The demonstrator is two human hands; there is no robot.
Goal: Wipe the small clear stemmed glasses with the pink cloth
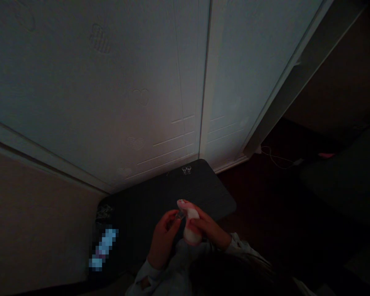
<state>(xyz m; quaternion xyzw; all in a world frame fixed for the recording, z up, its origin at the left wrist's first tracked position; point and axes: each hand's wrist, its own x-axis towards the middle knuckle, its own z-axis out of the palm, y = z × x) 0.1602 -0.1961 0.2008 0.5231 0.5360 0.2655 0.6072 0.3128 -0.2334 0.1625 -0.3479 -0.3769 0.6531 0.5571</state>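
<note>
In the dim light, my right hand (210,227) is wrapped round a white and pink object (193,234), narrow at its upper end and rounded at the bottom. My left hand (165,235) pinches a small clear item (179,215) close against the object's left side. Both hands are over the near part of a dark table (154,193). Two small clear cups or rings (186,169) sit near the table's far edge. What exactly the clear item is cannot be made out.
Clear, tangled-looking items (105,211) lie at the table's left end, beside a bright blurred rectangle (104,248). White panels (160,82) with embossed hearts rise behind the table. A white cable (276,157) lies on the dark floor at right.
</note>
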